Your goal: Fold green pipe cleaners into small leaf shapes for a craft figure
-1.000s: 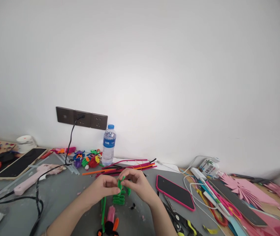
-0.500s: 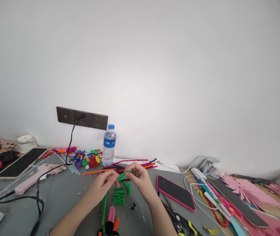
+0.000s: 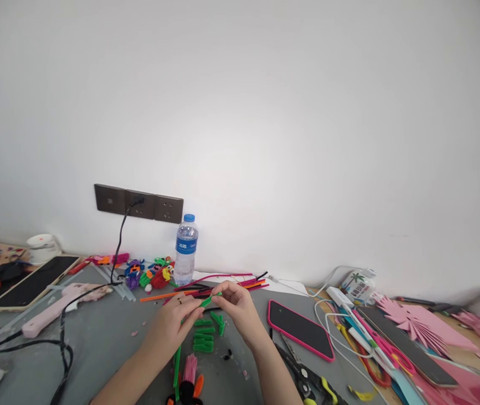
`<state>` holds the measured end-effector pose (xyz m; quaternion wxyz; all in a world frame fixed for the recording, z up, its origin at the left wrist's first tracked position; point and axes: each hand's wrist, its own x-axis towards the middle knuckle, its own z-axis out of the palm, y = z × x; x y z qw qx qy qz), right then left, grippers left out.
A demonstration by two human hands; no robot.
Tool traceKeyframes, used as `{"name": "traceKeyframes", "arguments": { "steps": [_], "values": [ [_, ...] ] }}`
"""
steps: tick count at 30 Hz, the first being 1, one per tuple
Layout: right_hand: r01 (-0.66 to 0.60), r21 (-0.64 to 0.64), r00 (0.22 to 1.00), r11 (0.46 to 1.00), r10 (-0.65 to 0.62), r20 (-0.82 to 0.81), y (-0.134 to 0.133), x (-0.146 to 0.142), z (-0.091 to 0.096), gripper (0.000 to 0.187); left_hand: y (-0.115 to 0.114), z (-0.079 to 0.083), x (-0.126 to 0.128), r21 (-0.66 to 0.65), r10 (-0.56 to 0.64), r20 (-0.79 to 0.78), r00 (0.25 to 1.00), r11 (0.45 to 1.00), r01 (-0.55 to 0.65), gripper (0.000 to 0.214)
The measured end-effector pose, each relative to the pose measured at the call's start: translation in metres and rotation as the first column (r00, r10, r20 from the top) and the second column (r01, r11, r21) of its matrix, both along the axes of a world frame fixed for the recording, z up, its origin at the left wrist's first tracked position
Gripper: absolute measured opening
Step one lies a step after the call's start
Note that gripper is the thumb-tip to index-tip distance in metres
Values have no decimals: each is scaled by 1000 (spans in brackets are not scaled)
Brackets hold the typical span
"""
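My left hand (image 3: pixel 176 316) and my right hand (image 3: pixel 236 306) meet above the grey mat, pinching a short green pipe cleaner (image 3: pixel 210 300) between them. Its two ends are partly covered by fingers. Just below lie several folded green pipe cleaner pieces (image 3: pixel 203 340), with a green bunch (image 3: pixel 218 323) at their right. A long straight green pipe cleaner (image 3: pixel 177 368) lies under my left forearm. Near the bottom edge is a pink, black and orange pipe cleaner figure (image 3: pixel 189 377), cut off by the frame.
Behind my hands are orange and red pipe cleaners (image 3: pixel 167 295) and a water bottle (image 3: pixel 185 253). To the right lie a pink-cased phone (image 3: pixel 301 329) and black-and-yellow scissors (image 3: pixel 307 377). At left are a pink glue gun (image 3: pixel 49 309), its black cable (image 3: pixel 63 337) and another phone (image 3: pixel 35 283).
My left hand has turned and closed in nearer my right hand, its fingers now over more of the green piece. The piece looks narrower. The view has shifted slightly.
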<state>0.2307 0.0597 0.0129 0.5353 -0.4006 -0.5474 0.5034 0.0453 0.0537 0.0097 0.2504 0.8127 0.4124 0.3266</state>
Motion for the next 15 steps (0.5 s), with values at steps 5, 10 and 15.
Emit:
{"name": "traceKeyframes", "arguments": {
  "steps": [5,10,15],
  "values": [
    [9,-6,999,1000,-9,-33,0,-2,-1,22,2,1,2,37,-20,-34,999,999,22,30],
    [8,-12,998,1000,-9,-63,-1,-3,2,21,3,1,3,51,-29,-42,999,998,31,34],
    [29,-19,998,999,-30,-50,1,-4,-2,23,1,-2,2,56,-3,-45,999,998,5,34]
  ]
}}
